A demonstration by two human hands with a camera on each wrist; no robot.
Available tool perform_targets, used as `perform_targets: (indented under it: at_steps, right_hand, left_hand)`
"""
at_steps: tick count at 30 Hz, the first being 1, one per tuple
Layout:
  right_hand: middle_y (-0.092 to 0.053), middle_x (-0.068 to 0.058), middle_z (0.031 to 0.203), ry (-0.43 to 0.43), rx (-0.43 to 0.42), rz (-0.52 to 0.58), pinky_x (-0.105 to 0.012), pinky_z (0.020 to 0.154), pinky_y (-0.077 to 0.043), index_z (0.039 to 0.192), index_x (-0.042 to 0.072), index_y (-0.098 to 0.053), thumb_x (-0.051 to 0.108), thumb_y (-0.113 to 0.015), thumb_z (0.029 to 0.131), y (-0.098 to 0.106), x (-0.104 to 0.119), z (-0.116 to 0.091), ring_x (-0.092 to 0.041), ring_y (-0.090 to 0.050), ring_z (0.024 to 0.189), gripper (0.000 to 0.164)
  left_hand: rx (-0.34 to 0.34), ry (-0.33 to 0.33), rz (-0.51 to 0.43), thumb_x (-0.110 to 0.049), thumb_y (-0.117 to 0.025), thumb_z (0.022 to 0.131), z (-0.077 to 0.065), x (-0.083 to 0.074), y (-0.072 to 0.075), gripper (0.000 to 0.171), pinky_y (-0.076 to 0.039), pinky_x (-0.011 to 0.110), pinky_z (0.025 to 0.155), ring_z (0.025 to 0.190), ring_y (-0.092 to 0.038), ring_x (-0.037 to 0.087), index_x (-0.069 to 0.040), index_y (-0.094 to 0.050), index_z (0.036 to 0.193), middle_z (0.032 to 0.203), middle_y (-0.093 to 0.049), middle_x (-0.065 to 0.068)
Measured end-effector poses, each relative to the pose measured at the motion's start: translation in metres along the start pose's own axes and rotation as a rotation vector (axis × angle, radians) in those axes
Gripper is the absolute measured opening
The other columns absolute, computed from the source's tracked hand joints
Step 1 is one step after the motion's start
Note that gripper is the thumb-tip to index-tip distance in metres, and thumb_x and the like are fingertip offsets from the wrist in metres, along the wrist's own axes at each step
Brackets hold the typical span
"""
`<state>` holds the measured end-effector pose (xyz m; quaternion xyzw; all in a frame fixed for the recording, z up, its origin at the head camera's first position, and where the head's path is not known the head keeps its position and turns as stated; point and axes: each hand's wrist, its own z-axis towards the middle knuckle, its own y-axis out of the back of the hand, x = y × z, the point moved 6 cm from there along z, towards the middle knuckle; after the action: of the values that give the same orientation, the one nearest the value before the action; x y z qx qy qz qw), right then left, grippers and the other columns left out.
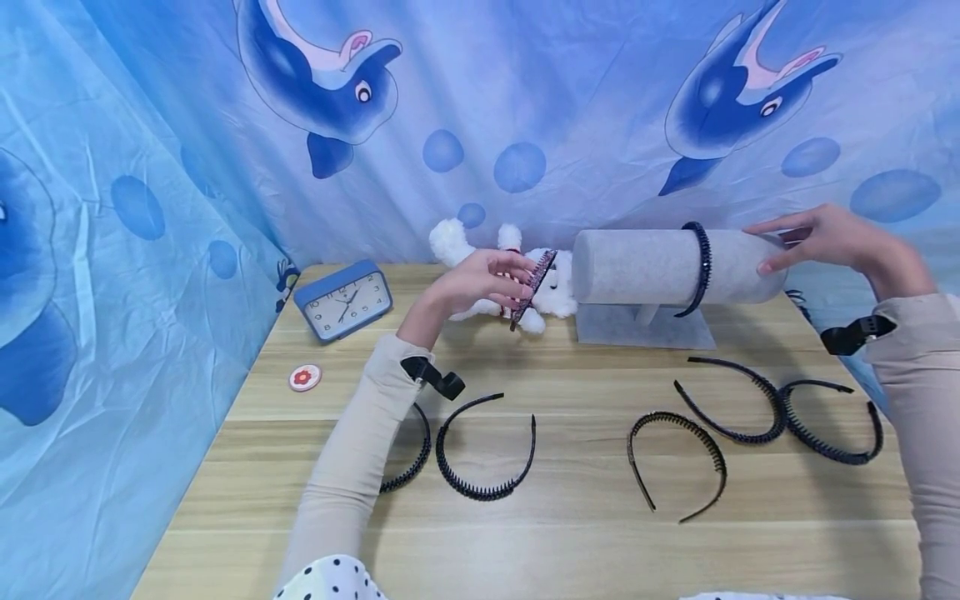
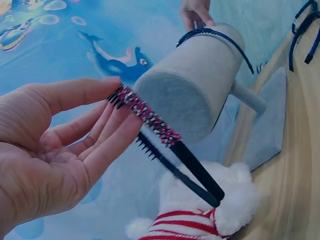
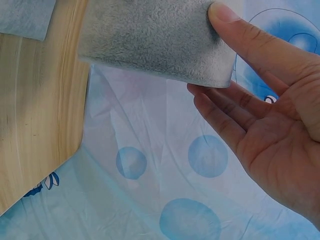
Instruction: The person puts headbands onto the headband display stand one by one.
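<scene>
Between thumb and fingers my left hand [image 1: 480,283] pinches a headband [image 2: 152,117] with pink and silver sparkles and black comb teeth. It is held up just left of a grey plush headband display stand [image 1: 630,267], its open ends pointing down toward a white stuffed toy [image 1: 555,296] in the left wrist view. My right hand [image 1: 840,246] grips the right end of the stand's roll, thumb in front and fingers at the back edge. A dark beaded headband [image 1: 703,271] is hooked over the roll, right of its middle.
On the wooden table [image 1: 570,550] lie several black toothed headbands, one front left [image 1: 480,493], one partly under my left sleeve, others at right [image 1: 768,404]. A blue clock [image 1: 345,300] and a round flower badge [image 1: 305,377] are at left. Dolphin-print curtain [image 1: 480,100] surrounds the table.
</scene>
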<state>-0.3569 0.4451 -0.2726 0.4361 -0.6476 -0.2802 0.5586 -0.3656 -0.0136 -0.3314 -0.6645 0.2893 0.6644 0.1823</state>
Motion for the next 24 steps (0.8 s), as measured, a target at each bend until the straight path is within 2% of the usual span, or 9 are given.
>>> perform_targets:
  at_steps: [8, 17, 24]
  right_hand:
    - [-0.031, -0.036, 0.157, 0.014, -0.014, -0.015, -0.077, 0.106, -0.031, 0.149, 0.038, -0.049, 0.036, -0.081, 0.088, 0.0, 0.001, 0.0, -0.059, -0.034, 0.137, 0.069]
    - [-0.03, -0.036, 0.157, 0.002, -0.016, -0.01, -0.078, 0.106, -0.03, 0.15, 0.037, -0.049, 0.038, -0.082, 0.087, 0.0, -0.001, -0.001, -0.059, -0.033, 0.138, 0.071]
    - [-0.033, -0.035, 0.156, 0.011, -0.021, -0.015, -0.077, 0.106, -0.031, 0.15, 0.03, -0.049, 0.04, -0.083, 0.085, 0.0, -0.002, 0.002, -0.058, -0.035, 0.138, 0.075]
  left_hand:
    - [-0.144, -0.019, -0.143, 0.007, -0.069, 0.09, 0.016, 0.001, -0.004, 0.052, -0.062, 0.036, 0.09, 0.093, -0.067, 0.019, 0.003, -0.055, 0.14, 0.116, -0.061, 0.011]
    - [-0.223, -0.071, -0.242, 0.007, -0.069, 0.091, 0.034, -0.004, -0.011, 0.051, -0.062, 0.036, 0.092, 0.108, -0.068, 0.026, 0.002, -0.056, 0.14, 0.133, -0.061, 0.019]
    - [-0.236, -0.1, -0.262, 0.007, -0.069, 0.092, 0.047, -0.004, -0.022, 0.049, -0.062, 0.039, 0.092, 0.098, -0.069, 0.021, 0.003, -0.057, 0.139, 0.115, -0.063, 0.012]
